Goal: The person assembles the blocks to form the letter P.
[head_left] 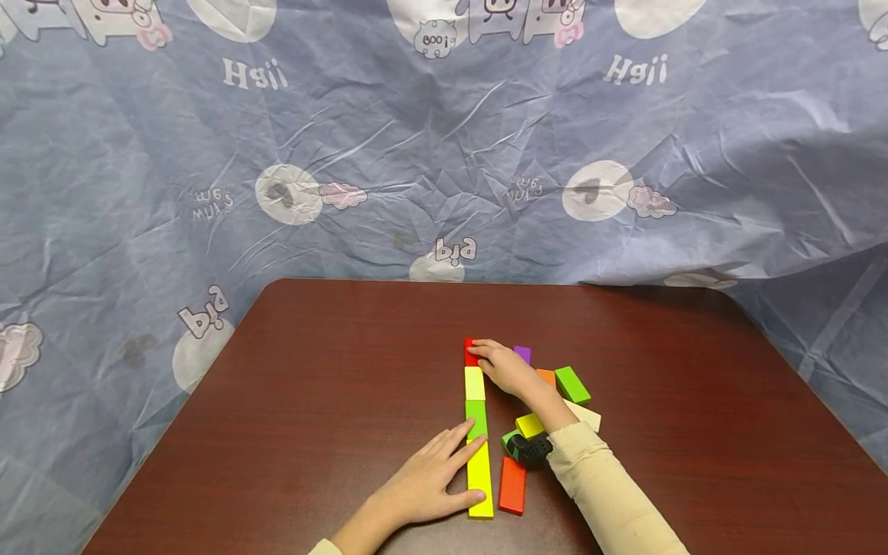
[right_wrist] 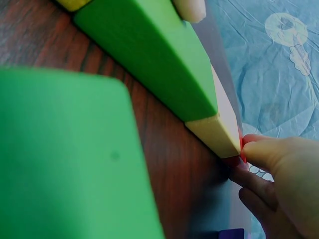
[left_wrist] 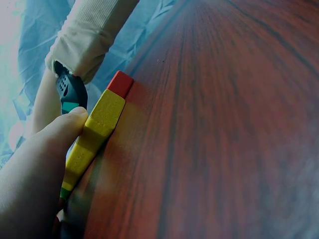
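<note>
A straight row of wooden blocks runs away from me on the table. Its far end is a red block [head_left: 469, 354], followed by a pale cream block [head_left: 475, 384], a green block [head_left: 475, 411] and a yellow stretch [head_left: 479, 470]. My right hand [head_left: 509, 371] pinches the red block between thumb and fingers, close against the cream block [right_wrist: 212, 134] in the right wrist view. With fingers spread, my left hand [head_left: 426, 482] rests along the row's left side, fingertips on the green and yellow blocks. Its thumb touches the yellow block's near end.
Right of the row lie loose blocks: an orange-red one [head_left: 512, 486], a yellow one [head_left: 529, 425], a green one [head_left: 573, 385] and a purple one [head_left: 523, 354], among several others. Some sit partly under my right forearm. A patterned blue cloth [head_left: 388, 154] hangs behind the brown table [head_left: 333, 370].
</note>
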`<state>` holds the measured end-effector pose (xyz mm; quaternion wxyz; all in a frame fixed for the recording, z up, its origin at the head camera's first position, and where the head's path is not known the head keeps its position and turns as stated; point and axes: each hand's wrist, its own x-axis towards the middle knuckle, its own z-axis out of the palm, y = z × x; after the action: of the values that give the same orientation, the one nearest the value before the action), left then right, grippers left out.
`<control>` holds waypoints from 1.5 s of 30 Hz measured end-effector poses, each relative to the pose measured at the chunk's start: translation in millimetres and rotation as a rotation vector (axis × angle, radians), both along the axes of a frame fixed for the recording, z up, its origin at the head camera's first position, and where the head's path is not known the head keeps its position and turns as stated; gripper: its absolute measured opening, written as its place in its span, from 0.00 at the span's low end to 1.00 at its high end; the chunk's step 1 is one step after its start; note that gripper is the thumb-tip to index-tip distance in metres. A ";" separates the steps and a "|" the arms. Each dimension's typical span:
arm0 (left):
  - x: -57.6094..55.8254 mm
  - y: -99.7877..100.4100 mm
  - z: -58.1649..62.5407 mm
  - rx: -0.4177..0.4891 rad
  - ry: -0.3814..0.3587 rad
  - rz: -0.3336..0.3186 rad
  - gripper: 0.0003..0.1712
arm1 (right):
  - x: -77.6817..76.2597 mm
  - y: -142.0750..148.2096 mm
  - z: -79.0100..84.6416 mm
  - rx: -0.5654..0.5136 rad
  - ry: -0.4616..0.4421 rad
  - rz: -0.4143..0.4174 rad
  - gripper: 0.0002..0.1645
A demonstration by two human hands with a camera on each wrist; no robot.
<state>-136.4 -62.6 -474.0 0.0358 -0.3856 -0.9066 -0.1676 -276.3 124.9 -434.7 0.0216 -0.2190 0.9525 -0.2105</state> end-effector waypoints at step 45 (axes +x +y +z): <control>0.1 0.0 0.4 -0.003 -0.024 0.005 0.39 | -14.8 26.3 12.5 0.133 0.029 -0.077 0.24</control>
<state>-136.2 -62.7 -473.7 0.0248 -0.3812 -0.9083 -0.1706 -291.1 151.2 -422.2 0.0139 -0.1831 0.9723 -0.1443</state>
